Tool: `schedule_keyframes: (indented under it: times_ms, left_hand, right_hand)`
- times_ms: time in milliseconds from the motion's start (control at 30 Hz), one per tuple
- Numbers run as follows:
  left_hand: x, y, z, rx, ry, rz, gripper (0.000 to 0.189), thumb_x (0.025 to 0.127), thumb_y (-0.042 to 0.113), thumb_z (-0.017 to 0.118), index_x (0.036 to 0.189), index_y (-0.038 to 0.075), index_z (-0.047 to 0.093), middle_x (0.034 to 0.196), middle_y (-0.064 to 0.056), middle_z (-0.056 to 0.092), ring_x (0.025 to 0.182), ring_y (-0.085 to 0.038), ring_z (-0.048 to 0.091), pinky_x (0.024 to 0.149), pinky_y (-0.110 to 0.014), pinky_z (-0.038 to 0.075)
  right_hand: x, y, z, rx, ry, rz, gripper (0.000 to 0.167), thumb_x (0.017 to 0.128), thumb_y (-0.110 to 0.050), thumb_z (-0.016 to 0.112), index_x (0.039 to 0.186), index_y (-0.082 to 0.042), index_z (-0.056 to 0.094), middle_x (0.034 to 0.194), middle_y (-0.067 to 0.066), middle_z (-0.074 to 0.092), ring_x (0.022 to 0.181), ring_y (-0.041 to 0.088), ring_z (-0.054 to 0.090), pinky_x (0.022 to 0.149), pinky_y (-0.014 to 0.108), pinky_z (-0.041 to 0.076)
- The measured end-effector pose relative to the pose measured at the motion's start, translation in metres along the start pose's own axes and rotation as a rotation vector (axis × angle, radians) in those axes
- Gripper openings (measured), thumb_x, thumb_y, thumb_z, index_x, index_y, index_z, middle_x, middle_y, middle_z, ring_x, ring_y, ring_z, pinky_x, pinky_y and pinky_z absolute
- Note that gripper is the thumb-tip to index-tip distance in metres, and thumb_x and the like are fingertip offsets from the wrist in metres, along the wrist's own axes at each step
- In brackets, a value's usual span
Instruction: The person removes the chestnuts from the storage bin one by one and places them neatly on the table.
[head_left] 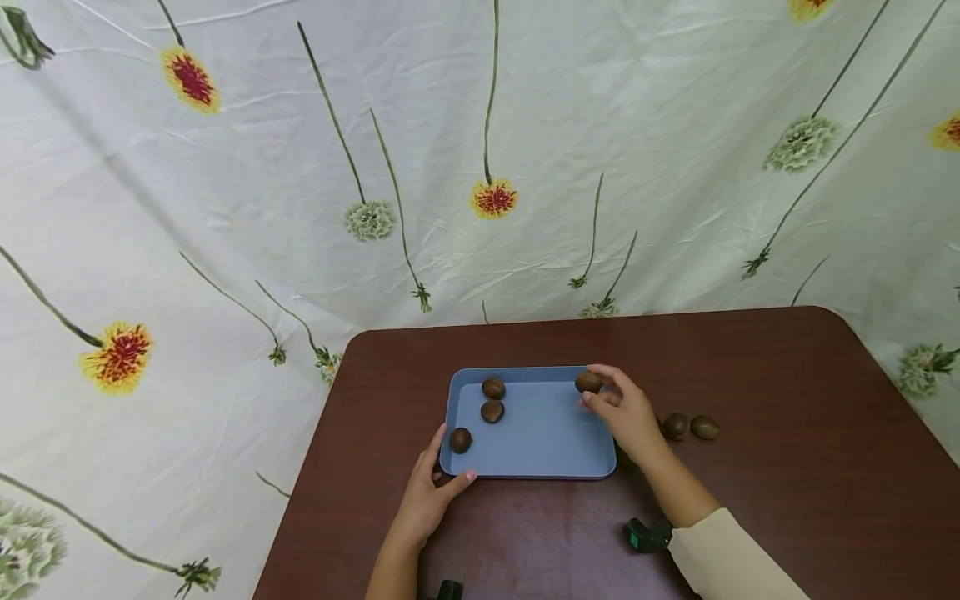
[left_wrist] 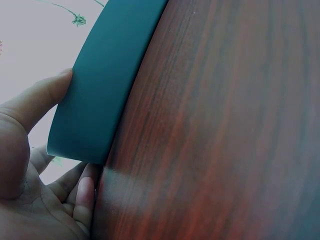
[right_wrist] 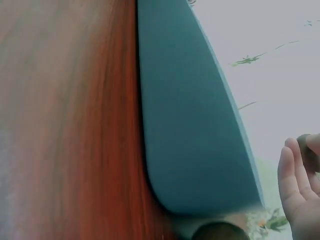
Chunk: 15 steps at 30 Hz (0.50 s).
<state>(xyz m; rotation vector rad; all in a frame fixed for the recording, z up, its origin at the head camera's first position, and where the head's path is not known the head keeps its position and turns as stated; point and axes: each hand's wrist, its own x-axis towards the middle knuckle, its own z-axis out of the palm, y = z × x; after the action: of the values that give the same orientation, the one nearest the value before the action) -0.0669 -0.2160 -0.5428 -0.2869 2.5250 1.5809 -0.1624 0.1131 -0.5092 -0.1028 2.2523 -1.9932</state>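
A shallow blue tray (head_left: 540, 425) lies on the table. Inside, toward its left side, are three dark brown chestnuts: one (head_left: 493, 387) at the back, another (head_left: 492, 411) just in front of it, and a third (head_left: 461, 440) near the left wall. My left hand (head_left: 423, 500) grips the tray's front left corner, thumb at the front rim and fingers around the left side. Over the back right corner, my right hand (head_left: 626, 417) pinches a chestnut (head_left: 588, 382) between thumb and fingertips. The right wrist view shows this hand (right_wrist: 300, 190) beyond the tray's wall.
To the right of the tray, chestnuts (head_left: 676, 427) lie on the brown wooden table (head_left: 810, 433), partly hidden by my right wrist. Another chestnut (head_left: 705, 427) is at the end of that group. A white flowered cloth (head_left: 450, 267) hangs behind the table.
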Motion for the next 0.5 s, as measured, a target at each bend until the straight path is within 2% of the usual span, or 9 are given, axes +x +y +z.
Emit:
schedule_keyframes:
  times_ms: [267, 500]
  left_hand:
    - [0.000, -0.001, 0.000, -0.013, 0.005, -0.002, 0.095, 0.086, 0.041, 0.081, 0.161, 0.039, 0.023, 0.152, -0.013, 0.039, 0.132, -0.033, 0.045, 0.103, -0.049, 0.040]
    - [0.001, -0.002, 0.000, -0.017, -0.002, -0.001, 0.094, 0.087, 0.042, 0.080, 0.161, 0.039, 0.022, 0.154, -0.013, 0.038, 0.132, -0.034, 0.046, 0.102, -0.049, 0.042]
  right_hand:
    - [-0.028, -0.003, -0.018, 0.002, 0.032, -0.017, 0.052, 0.099, -0.019, 0.068, 0.146, -0.009, 0.048, 0.124, 0.018, 0.059, 0.100, 0.024, 0.073, 0.088, 0.022, 0.056]
    - [-0.051, 0.003, -0.030, -0.137, 0.101, -0.015, 0.051, 0.097, -0.028, 0.071, 0.141, -0.012, 0.054, 0.116, 0.013, 0.066, 0.091, 0.006, 0.066, 0.076, 0.022, 0.053]
